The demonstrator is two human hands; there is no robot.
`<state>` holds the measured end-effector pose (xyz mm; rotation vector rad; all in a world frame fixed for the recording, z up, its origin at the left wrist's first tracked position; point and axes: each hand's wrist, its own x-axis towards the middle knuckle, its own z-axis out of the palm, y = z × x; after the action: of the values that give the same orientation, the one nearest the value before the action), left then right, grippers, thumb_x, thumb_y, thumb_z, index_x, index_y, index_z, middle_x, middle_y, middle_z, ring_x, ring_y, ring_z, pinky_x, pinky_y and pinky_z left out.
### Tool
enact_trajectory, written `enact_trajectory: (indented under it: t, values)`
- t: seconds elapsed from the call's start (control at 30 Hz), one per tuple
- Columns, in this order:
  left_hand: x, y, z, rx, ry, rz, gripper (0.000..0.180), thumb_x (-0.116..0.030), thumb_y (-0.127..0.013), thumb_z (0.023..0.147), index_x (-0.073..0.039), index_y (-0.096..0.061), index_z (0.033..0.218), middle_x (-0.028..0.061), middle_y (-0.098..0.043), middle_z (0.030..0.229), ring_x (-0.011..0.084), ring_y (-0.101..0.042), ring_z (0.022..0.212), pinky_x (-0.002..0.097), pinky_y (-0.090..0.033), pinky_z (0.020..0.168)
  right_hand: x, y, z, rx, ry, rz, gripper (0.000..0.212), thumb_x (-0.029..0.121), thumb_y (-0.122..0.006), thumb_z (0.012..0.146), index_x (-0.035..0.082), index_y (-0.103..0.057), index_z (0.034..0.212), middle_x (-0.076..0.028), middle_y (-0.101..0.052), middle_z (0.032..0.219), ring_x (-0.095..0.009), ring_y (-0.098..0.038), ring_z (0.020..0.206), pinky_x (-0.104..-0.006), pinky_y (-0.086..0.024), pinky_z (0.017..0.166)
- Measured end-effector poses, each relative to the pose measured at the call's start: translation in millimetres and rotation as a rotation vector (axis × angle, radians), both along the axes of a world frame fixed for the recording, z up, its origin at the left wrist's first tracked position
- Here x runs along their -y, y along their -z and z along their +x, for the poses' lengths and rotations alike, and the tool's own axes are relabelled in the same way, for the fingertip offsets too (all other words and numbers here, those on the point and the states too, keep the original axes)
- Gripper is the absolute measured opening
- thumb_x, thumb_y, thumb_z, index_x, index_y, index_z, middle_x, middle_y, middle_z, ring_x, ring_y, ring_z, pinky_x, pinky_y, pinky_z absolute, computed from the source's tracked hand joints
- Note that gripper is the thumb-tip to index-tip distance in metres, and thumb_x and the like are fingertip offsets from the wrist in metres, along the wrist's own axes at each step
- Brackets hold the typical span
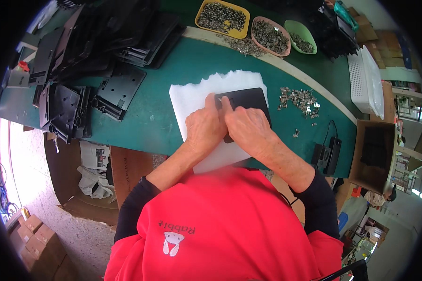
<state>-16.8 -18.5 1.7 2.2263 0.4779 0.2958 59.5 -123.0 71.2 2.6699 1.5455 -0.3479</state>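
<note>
A black flat plastic panel (248,99) with rounded corners lies on a white foam sheet (185,96) in front of me. At the panel's left edge is my left hand (204,124), its index finger pointing away from me and the other fingers curled in. My right hand (248,129) rests over the panel's near part, fingers bent and index fingertip pressed close beside the left one. Both hands are closed and nearly touch. Whatever small piece may be between the fingertips is hidden.
Loose small metal clips (302,100) lie right of the foam. Yellow (244,33), pink (286,52) and green (314,49) bowls of metal parts stand at the back. Black plastic panels (122,86) are stacked left. A black power adapter (333,154) sits near the right edge.
</note>
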Motion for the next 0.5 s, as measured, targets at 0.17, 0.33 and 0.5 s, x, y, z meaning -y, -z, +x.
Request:
enact_trajectory:
  t: [0.17, 0.33, 0.5]
  values:
    - [3, -2, 3, -0.062, -0.041, 0.031, 0.051, -0.021, -0.055, 0.089, 0.009, -0.045, 0.130, 0.0194, -0.064, 0.061, 0.0400, -0.065, 0.055, 0.0508, -0.051, 0.055, 22, 24, -7, 0.121, 0.047, 0.124, 0.044, 0.011, -0.059, 0.087, 0.002, -0.052, 0.130, -0.014, -0.065, 0.074, -0.027, -0.069, 0.057, -0.0350, -0.055, 0.052]
    - [3, -3, 4, -0.089, -0.044, 0.054, 0.050, -0.020, -0.054, 0.090, 0.005, -0.048, 0.134, 0.0184, -0.064, 0.060, 0.0395, -0.065, 0.055, 0.0511, -0.051, 0.057, 28, 28, -6, 0.105, 0.106, 0.132, 0.055, 0.011, -0.060, 0.085, 0.006, -0.050, 0.139, -0.012, -0.064, 0.074, -0.028, -0.067, 0.057, -0.0369, -0.055, 0.053]
    - [7, -4, 4, -0.079, -0.103, 0.099, 0.048, -0.018, -0.058, 0.088, 0.000, -0.053, 0.132, 0.0130, -0.063, 0.057, 0.0337, -0.063, 0.052, 0.0451, -0.051, 0.057, 27, 31, -5, 0.152, 0.061, 0.141, 0.053, 0.012, -0.059, 0.086, 0.003, -0.049, 0.137, -0.010, -0.063, 0.074, -0.025, -0.067, 0.053, -0.0334, -0.054, 0.050]
